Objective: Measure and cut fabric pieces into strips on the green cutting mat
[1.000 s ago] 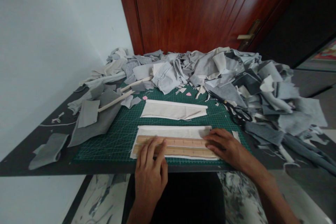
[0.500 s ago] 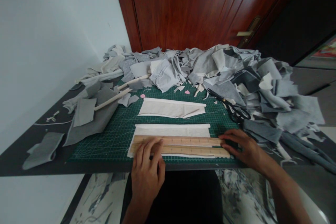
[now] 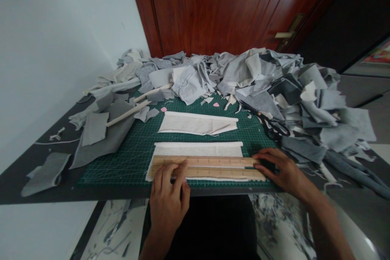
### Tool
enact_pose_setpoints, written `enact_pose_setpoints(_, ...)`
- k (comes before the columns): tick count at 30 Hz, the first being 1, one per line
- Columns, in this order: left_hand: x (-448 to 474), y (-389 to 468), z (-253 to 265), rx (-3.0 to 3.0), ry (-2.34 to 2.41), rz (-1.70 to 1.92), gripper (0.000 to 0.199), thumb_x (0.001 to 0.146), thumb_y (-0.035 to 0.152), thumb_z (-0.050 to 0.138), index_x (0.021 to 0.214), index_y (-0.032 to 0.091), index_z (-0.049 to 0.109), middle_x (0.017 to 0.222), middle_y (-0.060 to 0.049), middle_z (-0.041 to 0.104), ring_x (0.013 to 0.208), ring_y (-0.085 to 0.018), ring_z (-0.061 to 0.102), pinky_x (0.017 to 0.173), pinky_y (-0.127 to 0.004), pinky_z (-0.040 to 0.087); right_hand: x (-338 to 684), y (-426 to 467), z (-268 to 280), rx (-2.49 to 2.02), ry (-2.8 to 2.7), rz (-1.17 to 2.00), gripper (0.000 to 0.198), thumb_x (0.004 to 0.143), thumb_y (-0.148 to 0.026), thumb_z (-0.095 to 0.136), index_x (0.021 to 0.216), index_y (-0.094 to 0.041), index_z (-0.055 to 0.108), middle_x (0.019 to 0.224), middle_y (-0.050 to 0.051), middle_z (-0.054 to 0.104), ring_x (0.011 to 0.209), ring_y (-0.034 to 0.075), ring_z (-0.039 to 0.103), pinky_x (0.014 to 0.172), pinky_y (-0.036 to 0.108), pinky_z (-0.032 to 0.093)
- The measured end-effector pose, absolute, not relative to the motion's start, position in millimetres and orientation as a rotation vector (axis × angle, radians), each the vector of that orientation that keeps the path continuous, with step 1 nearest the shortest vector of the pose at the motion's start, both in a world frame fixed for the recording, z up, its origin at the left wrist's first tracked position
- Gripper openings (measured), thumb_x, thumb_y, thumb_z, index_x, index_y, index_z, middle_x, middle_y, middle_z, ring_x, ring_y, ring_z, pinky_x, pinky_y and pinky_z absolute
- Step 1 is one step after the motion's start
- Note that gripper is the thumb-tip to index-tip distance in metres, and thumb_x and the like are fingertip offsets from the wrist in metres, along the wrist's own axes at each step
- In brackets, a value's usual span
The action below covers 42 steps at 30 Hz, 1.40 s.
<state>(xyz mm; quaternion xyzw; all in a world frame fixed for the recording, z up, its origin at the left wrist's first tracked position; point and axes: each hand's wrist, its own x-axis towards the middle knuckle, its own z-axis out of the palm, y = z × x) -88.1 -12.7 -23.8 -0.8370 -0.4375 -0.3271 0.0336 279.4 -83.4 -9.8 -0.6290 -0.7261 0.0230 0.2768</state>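
Note:
Two wooden rulers [image 3: 213, 161] lie side by side across the lower white cloth strip [image 3: 198, 148], with a narrow gap between them. My left hand [image 3: 169, 193] bears on their left part, fingers bent over the wood and thumb close to the front edge. At the right ends, my right hand [image 3: 282, 170] holds the rulers between thumb and forefinger. Farther back, a second white cloth strip [image 3: 195, 124] lies flat on the green cutting mat [image 3: 128, 162], its top edge folded.
Black-handled scissors [image 3: 276, 128] rest at the right beside heaped grey fabric scraps [image 3: 341, 130]. More scraps [image 3: 195, 83] line the back of the dark table [image 3: 100, 195]. Grey pieces [image 3: 112, 142] lie on the left, and a wooden door [image 3: 213, 8] stands behind.
The view has shifted slightly. Both hands stay on the rulers, which show no clear movement over the cloth.

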Motion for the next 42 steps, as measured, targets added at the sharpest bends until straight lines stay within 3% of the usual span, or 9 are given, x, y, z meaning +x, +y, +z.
enact_pose_setpoints(23,-87.2,-15.6,-21.3,-2.579,-1.382,-0.969,0.046,0.097,0.015,0.052,0.142,0.017,0.062,0.118,-0.015,0.060,0.108,-0.032,0.058,0.096,-0.048,0.046,278.8,-82.8,-6.8,-1.696,-1.936,0.106,0.030,0.100,-0.047,0.062,0.108,-0.024,0.079,0.105,0.011,0.074,0.097,0.024,0.073,0.087,0.040,0.062)
enact_pose_setpoints(31,-88.6,-15.7,-21.9,-2.648,-1.332,-1.023,0.047,0.098,0.014,0.052,0.144,0.016,0.058,0.145,-0.014,0.057,0.138,-0.035,0.049,0.117,-0.053,0.038,278.9,-82.7,-6.0,-1.666,-1.965,0.062,0.028,0.100,-0.046,0.063,0.107,-0.024,0.079,0.105,0.010,0.074,0.095,0.024,0.074,0.085,0.038,0.062)
enact_pose_setpoints(38,-89.1,-15.9,-22.6,-2.633,-1.363,-0.991,0.046,0.099,0.016,0.052,0.145,0.017,0.058,0.145,-0.013,0.060,0.125,-0.032,0.058,0.109,-0.050,0.043,280.1,-83.4,-5.5,-1.683,-1.977,0.068,0.031,0.101,-0.047,0.061,0.106,-0.023,0.079,0.105,0.011,0.075,0.098,0.026,0.074,0.086,0.039,0.062)
enact_pose_setpoints(42,-88.6,-16.5,-21.8,-2.643,-1.361,-0.999,0.044,0.099,0.016,0.052,0.143,0.016,0.059,0.145,-0.014,0.060,0.129,-0.033,0.056,0.111,-0.052,0.042,281.2,-82.8,-7.7,-1.687,-1.966,0.062,0.032,0.100,-0.049,0.061,0.105,-0.023,0.080,0.105,0.011,0.075,0.097,0.025,0.074,0.085,0.038,0.063)
